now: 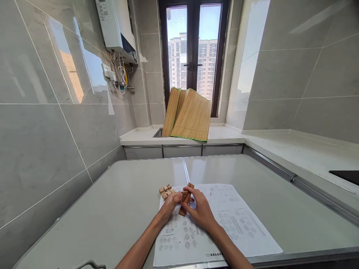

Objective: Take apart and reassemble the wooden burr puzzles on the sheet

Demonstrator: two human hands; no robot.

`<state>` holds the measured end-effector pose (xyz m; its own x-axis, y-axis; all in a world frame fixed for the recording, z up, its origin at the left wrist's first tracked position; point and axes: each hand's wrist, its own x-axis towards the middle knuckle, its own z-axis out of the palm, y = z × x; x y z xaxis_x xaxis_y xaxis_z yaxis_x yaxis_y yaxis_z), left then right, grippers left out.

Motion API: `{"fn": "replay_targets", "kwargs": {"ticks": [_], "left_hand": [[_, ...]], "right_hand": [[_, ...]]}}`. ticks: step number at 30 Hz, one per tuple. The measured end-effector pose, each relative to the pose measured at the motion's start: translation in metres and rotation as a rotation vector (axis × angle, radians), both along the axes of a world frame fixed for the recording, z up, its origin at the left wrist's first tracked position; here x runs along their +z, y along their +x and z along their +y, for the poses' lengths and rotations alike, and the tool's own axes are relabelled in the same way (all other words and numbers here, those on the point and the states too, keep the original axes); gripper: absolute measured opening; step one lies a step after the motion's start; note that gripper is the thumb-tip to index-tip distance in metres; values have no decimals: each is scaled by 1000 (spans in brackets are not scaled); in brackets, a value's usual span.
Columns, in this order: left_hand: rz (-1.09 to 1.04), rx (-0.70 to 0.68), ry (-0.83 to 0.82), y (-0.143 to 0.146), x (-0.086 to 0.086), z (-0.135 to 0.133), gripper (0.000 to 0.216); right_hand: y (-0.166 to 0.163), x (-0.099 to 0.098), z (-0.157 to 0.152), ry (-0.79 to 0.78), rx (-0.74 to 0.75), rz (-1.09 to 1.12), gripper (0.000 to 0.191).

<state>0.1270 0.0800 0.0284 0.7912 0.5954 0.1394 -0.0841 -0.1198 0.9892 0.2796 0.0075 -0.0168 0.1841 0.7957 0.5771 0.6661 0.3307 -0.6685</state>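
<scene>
My left hand (171, 203) and my right hand (199, 209) meet over a printed instruction sheet (238, 224) on the grey table (112, 209). Both hands pinch a wooden puzzle piece (187, 195), a reddish-brown notched stick that stands tilted between the fingers. Just to the left of my left hand, a small cluster of pale wooden blocks (166, 191) lies at the sheet's top left corner. The fingers hide much of the held piece.
A rolled bamboo mat (189, 116) leans on the counter (224, 134) before a dark-framed window (193, 48). A white water heater (116, 26) hangs on the left tiled wall. A dark hob corner (346, 175) shows at the right.
</scene>
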Motion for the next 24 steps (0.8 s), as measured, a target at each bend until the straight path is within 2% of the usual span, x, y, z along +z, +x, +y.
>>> {"fn": "replay_targets", "kwargs": {"ticks": [9, 17, 21, 24], "left_hand": [[-31, 26, 40, 3, -5, 3, 64], [-30, 59, 73, 5, -2, 1, 66], [-41, 77, 74, 5, -9, 4, 60], [-28, 136, 108, 7, -18, 6, 52]], "right_hand": [[1, 5, -1, -13, 9, 38, 42], [1, 8, -2, -20, -11, 86, 40], [-1, 8, -1, -30, 8, 106, 42], [-3, 7, 1, -33, 34, 120, 49]]}}
